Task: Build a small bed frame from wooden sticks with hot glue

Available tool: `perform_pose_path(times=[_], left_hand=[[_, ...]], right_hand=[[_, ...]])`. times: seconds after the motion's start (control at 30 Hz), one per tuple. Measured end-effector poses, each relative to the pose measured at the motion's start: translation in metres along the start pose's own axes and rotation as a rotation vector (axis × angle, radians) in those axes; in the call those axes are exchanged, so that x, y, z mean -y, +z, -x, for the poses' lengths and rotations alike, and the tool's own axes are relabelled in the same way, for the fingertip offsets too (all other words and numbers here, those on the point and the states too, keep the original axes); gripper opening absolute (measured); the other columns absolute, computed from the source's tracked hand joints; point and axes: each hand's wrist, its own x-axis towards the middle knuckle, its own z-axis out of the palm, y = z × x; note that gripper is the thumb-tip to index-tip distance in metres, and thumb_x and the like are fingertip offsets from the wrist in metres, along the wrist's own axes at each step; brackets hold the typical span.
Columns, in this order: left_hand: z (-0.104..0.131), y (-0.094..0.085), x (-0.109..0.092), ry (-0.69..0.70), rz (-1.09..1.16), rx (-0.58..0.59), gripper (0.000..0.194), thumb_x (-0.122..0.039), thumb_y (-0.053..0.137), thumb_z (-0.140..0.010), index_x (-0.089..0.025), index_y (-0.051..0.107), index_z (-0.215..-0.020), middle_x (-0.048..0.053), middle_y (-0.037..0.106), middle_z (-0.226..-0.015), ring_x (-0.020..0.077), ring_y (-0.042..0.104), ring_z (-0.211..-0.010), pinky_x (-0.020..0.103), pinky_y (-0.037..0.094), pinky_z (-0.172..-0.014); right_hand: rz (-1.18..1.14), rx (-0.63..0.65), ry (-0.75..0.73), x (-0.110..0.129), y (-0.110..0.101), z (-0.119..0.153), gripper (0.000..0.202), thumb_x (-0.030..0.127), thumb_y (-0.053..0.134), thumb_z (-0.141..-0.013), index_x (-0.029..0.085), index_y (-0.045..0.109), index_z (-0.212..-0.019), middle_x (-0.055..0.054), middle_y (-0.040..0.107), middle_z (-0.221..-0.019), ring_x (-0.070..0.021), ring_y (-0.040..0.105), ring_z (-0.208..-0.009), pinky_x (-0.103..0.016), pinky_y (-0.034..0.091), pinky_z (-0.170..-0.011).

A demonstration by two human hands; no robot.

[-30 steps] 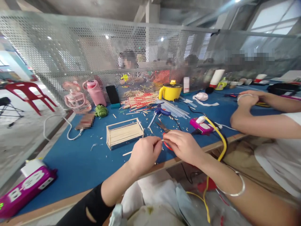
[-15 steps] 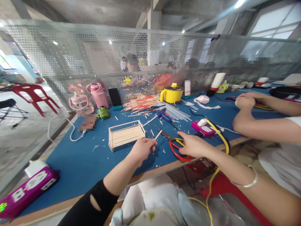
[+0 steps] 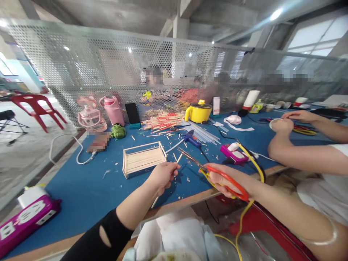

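Note:
Pinched in my left hand [image 3: 163, 177] is a thin wooden stick [image 3: 179, 158], its upper end sticking out past the fingers. My right hand [image 3: 227, 177] grips scissors [image 3: 231, 183] with red and yellow handles. Their blades [image 3: 190, 156] point left and reach close to the stick's tip; whether they touch it I cannot tell. Just left of my left hand sits a small box-like frame [image 3: 144, 159] built of wooden sticks, with a slatted floor and a raised rail. Behind the scissors lies a blue glue gun [image 3: 192, 139].
Red-and-white sticks [image 3: 164, 121] lie piled behind, beside clear glue sticks [image 3: 203, 131] and a yellow pot [image 3: 199, 111]. Purple power strips [image 3: 235, 154] flank the work, with a yellow cable near my right arm. A co-worker's arms [image 3: 293, 139] rest at the right. Green yarn [image 3: 118, 131] is at left.
My right hand has lifted the scissors off the table and turned them so the blades come up near the stick. My left hand has shifted slightly left and down, still holding the stick.

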Motion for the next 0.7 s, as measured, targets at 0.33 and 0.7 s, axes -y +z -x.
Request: perform_pose_path(times=[0.33,0.7], left_hand=[[0.004,-0.003,0.005,-0.044,0.073,0.002,0.016,-0.032,0.055,-0.075,-0.016,0.055,-0.077,-0.008,0.04,-0.056,0.0016,0.02,-0.035,0.016,0.007,-0.033],[0.01,-0.005,0.002,-0.042,0.11,-0.026,0.015,-0.031,0.052,-0.077,-0.016,0.053,-0.078,-0.008,0.039,-0.056,0.0018,0.021,-0.035,0.016,0.008,-0.034]], right_hand=[[0.391,-0.048,0.2,0.026,0.017,0.012,0.061,0.077,0.024,-0.076,0.022,0.044,-0.092,0.008,0.035,-0.056,-0.007,0.037,-0.039,-0.019,0.03,-0.036],[0.343,-0.083,0.273,0.031,0.017,0.027,0.062,0.08,0.029,-0.071,0.02,0.042,-0.081,0.007,0.035,-0.054,-0.0067,0.033,-0.041,-0.02,0.031,-0.039]])
